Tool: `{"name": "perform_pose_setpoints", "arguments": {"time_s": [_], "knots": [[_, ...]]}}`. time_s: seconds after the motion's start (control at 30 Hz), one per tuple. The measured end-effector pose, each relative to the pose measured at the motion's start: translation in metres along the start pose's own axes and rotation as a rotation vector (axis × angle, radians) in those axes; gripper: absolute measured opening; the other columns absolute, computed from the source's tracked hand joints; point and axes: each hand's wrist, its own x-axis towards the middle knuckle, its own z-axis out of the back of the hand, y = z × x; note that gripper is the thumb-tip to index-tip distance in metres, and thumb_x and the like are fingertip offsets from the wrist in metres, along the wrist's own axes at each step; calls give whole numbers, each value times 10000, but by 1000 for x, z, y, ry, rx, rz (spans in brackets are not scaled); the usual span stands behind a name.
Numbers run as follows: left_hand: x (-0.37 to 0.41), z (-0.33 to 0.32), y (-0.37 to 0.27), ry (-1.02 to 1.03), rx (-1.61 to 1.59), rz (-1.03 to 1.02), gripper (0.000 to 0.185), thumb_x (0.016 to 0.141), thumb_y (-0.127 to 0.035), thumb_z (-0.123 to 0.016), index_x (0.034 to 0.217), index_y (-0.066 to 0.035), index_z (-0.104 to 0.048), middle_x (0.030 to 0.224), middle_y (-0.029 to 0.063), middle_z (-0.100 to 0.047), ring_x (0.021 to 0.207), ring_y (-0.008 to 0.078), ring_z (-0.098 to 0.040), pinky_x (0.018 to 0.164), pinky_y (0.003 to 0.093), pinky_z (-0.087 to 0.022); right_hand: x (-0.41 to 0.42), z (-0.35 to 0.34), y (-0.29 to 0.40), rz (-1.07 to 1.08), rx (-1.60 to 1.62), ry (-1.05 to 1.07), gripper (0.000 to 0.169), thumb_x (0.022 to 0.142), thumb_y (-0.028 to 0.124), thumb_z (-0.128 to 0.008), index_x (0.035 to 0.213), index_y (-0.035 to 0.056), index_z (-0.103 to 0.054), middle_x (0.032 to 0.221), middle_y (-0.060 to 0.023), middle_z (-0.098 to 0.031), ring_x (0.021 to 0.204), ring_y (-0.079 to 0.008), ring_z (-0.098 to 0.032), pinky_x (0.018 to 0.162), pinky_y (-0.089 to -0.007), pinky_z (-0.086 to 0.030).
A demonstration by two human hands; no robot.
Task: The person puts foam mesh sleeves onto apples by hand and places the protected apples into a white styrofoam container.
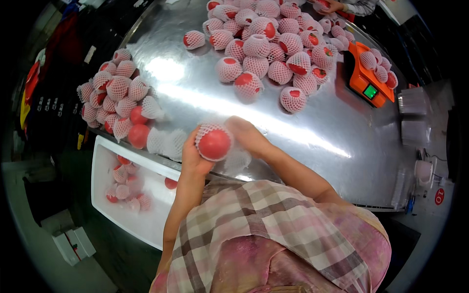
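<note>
My left hand [194,155] grips a red tomato [214,145] partly sleeved in a white foam net, its bare round end facing up. Close by on the tomato's right is my right hand [249,137], blurred by motion; whether its fingers touch the net cannot be made out. Below that hand lies a loose white foam net [237,160], also blurred. More empty foam nets [157,141] rest on the steel table left of my left hand. Two bare tomatoes [139,136] sit beside them, against a heap of netted tomatoes [118,88].
A large pile of netted tomatoes [256,45] covers the steel table's [311,124] far side. An orange scale [361,75] at right carries several more. A white foam box [146,229] with netted tomatoes stands below the table's edge. A co-worker's hand [332,6] holds a tomato at top right.
</note>
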Motion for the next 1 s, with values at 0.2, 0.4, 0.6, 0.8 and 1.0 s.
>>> {"name": "perform_pose_setpoints", "arguments": {"time_s": [0.2,0.4,0.6,0.8,1.0], "knots": [[1,6,-16,35,-82,-127,314,990,-207,-447,1173,25,-555,1182,168,-624,1120,302,-606,984,476,-499,-11,16,-7,475,-528,-42,502,873,219,-710,1315,77,-518,1116,-108,-604,775,-166,-573,691,-310,-491],[6,-37,19,111,395,-392,355,1024,-226,-460,1291,6,-487,1202,136,-585,1085,235,-588,976,411,-475,-2,24,-10,323,-88,114,807,766,268,-817,1413,16,-407,1217,-113,-575,796,-146,-585,685,-283,-491],[-7,-46,9,63,774,-479,371,1025,-238,-493,1355,-68,-465,1249,82,-592,1123,160,-551,893,300,-448,-3,64,17,142,569,84,634,874,413,-687,1361,63,-483,990,-8,-630,703,-82,-548,591,-225,-439],[-16,18,-9,35,802,-465,217,991,-196,-562,1169,-76,-592,1119,35,-637,990,142,-605,812,290,-485,69,193,84,346,464,-429,397,982,492,-513,1035,108,-597,820,-87,-644,467,-139,-543,355,-259,-408],[-65,81,-41,-336,789,-876,118,964,-111,-593,1057,-48,-629,964,-8,-623,817,71,-583,670,213,-470,75,188,105,345,557,-255,590,1015,407,-472,1433,-5,-414,1298,-156,-597,846,-199,-668,653,-283,-558]]}}
